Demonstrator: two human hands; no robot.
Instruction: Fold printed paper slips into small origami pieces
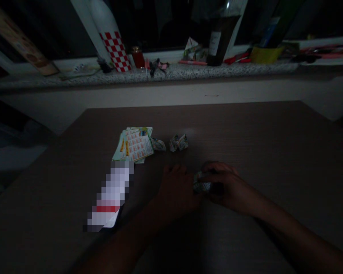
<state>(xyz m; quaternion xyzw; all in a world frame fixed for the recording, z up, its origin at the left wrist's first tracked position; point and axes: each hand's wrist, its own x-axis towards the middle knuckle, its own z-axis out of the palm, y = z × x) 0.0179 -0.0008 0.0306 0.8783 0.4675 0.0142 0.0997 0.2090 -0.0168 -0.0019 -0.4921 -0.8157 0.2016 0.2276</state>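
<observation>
The scene is dim. My left hand and my right hand meet over a brown table, both closed around a small folded piece of printed paper held between the fingertips. Farther back lie two folded paper pieces, one to the right and a smaller one beside a stack of printed leaflets. A blurred white and red card lies to the left of my left forearm.
Behind the table runs a speckled stone sill. On it stand a red-and-white checkered object, a small red jar, a dark bottle, a yellow container, and small clutter.
</observation>
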